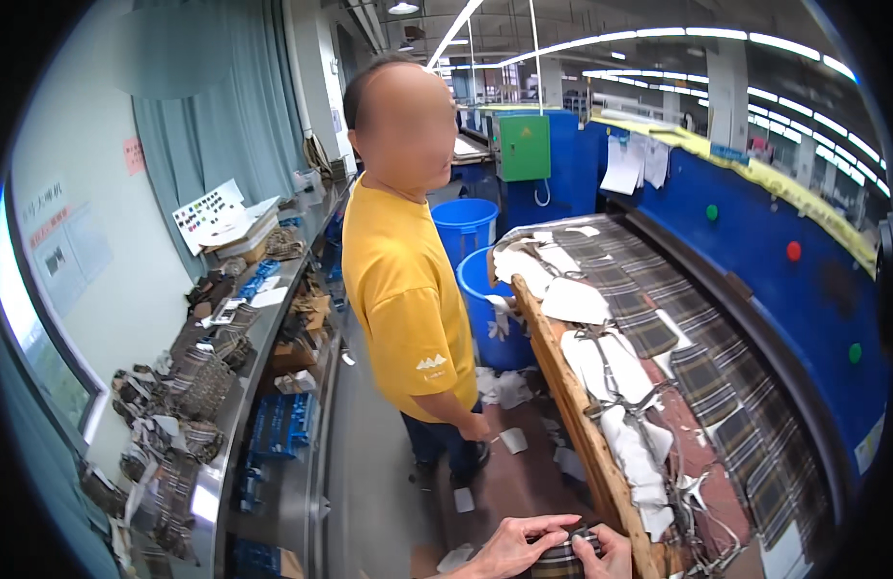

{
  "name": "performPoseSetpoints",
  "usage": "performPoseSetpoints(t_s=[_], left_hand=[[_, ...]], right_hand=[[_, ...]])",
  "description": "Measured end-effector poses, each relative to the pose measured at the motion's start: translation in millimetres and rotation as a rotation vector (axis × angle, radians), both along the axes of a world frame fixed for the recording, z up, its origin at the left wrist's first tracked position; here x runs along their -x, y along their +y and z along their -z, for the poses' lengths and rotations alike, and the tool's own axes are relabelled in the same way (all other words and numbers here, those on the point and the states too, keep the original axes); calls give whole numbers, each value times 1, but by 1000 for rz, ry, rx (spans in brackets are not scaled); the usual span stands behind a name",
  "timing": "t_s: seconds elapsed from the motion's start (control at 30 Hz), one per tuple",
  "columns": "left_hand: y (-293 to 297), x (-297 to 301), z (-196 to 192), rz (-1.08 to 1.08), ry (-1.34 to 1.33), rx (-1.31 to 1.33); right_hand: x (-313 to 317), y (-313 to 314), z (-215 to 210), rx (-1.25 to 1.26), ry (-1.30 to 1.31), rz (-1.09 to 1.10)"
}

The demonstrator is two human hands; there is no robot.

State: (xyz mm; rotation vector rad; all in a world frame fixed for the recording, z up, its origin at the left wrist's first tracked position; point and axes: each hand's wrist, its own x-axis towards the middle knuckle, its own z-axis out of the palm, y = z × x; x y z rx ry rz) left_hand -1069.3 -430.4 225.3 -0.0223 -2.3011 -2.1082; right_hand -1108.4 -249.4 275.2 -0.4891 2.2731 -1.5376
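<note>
At the lower edge of the head view, my left hand (517,546) and my right hand (608,554) meet on a dark plaid cloth piece (559,560). The left fingers lie close together along its upper edge, with the thumb against it. My right thumb presses the cloth against the curled fingers. The lower part of the cloth is cut off by the frame. Just right of my hands runs the wooden edge (574,410) of a cutting table, where white scraps (601,365) and dark strips lie. Cut plaid panels (712,386) are spread beyond them.
A person in a yellow shirt (403,309) stands ahead, left of the table. Behind are blue bins (466,224) and a green box (522,148). Fabric bundles (200,381) cover the metal bench (263,362) at left. White scraps (504,386) litter the floor. A blue machine panel (755,241) borders the table.
</note>
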Motion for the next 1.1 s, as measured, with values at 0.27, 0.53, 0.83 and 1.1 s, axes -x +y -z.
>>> performPoseSetpoints(t_s=[0.27, 0.53, 0.83, 1.1], left_hand=[[-41, 60, -18, -109, -20, 60], [-51, 104, -6, -28, -65, -27], [-84, 127, -9, 81, -115, -41], [-130, 152, -23, 200, -20, -22]], right_hand=[[72, -47, 20, 55, -60, 5], [97, -54, 34, 20, -147, 131], [116, -81, 26, -48, -63, 179], [129, -121, 6, -134, 72, 219]])
